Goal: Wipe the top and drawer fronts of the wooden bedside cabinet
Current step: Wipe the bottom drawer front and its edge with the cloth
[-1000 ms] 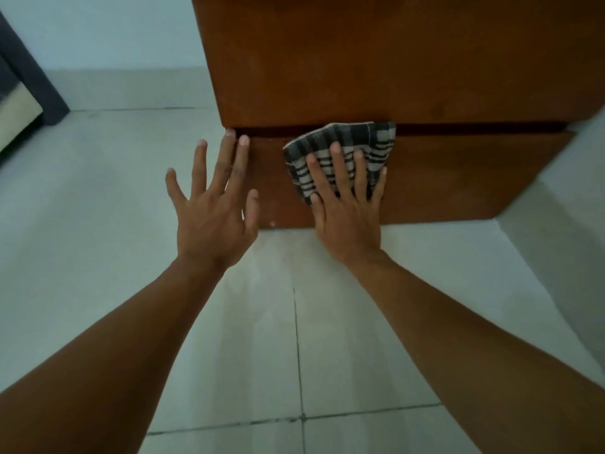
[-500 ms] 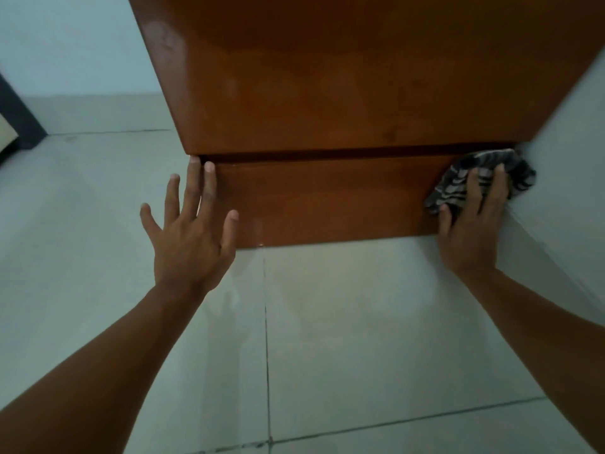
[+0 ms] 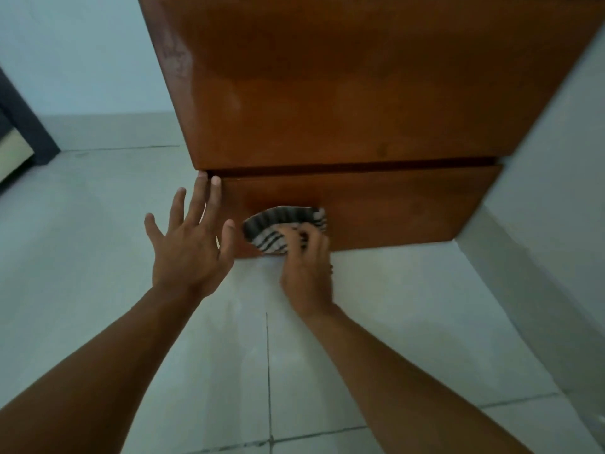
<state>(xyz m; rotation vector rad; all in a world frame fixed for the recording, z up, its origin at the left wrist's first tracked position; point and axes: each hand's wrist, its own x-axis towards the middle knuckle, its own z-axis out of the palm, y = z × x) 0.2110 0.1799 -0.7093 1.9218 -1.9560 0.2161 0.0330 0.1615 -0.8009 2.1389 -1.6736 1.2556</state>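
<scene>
The wooden bedside cabinet (image 3: 343, 93) fills the upper middle of the head view, seen from low down. Its lower drawer front (image 3: 393, 204) sits under a dark gap. My left hand (image 3: 191, 244) is spread flat with straight fingers, and the fingertips touch the left edge of the lower drawer. My right hand (image 3: 306, 267) has its fingers curled into a black-and-white checked cloth (image 3: 281, 229) and presses it against the lower left part of that drawer front, near the floor. The hand and cloth are blurred.
Pale floor tiles (image 3: 229, 371) run under both arms. A light wall (image 3: 556, 152) stands close on the cabinet's right. A dark piece of furniture (image 3: 19, 136) shows at the far left edge.
My right hand has slid the cloth from the drawer's right end back to its lower left part. The fingers are now bunched into the cloth. The left hand stays at the left edge.
</scene>
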